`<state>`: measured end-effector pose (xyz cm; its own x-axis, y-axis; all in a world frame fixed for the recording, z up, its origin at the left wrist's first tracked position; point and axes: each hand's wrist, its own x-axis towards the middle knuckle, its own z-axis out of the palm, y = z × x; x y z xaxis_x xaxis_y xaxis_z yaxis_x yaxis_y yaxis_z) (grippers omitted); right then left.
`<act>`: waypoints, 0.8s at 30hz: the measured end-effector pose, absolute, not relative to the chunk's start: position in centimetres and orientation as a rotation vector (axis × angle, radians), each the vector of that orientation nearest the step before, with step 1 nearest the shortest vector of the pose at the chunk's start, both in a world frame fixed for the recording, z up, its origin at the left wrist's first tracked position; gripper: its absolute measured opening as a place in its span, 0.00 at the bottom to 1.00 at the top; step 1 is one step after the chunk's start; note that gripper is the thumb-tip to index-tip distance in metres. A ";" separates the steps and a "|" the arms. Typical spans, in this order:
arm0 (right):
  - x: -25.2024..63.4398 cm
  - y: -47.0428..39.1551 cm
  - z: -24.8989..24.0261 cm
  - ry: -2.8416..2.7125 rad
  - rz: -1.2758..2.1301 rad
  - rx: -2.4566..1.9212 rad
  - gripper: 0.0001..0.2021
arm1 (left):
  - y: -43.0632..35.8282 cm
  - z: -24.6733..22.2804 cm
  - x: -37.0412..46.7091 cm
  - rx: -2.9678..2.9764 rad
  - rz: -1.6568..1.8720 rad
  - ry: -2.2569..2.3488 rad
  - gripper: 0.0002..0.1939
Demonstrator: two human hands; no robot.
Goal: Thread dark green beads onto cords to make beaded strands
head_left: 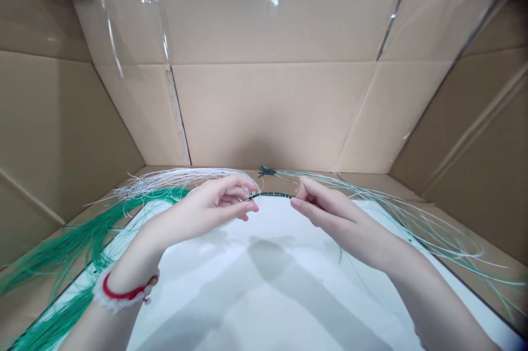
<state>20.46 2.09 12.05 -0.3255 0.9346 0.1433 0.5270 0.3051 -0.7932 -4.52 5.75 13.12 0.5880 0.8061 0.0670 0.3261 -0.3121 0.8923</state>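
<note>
A short dark green braided cord [272, 194] spans the gap between my two hands, above the white board. Its left end is at the fingertips of my left hand [225, 199], where thumb and fingers come together around it. My right hand [319, 202] pinches the other end between thumb and curled forefinger. The cord bows slightly upward in the middle. A red and white bracelet [124, 291] circles my left wrist.
Cardboard walls [268, 114] surround the white board [264, 296]. Green threads [61, 252] lie at the left, with white threads [165, 180] behind them. A bundle of pale green cords with dark braided ends [268, 171] stretches from back centre to the right.
</note>
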 end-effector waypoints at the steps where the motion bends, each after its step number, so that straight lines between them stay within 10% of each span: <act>1: 20.5 2.0 12.2 -1.958 0.842 -1.276 0.15 | 5.7 13.2 -4.7 1.904 0.670 0.912 0.08; 24: 20.0 -0.6 13.2 -1.882 0.361 -0.964 0.10 | 1.6 15.5 -4.4 2.043 1.074 0.978 0.08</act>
<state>20.00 -0.63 13.19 -0.2317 0.7496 0.6200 0.4669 0.6448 -0.6051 -4.38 1.58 15.53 0.3942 0.8280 0.3988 0.3197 -0.5304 0.7852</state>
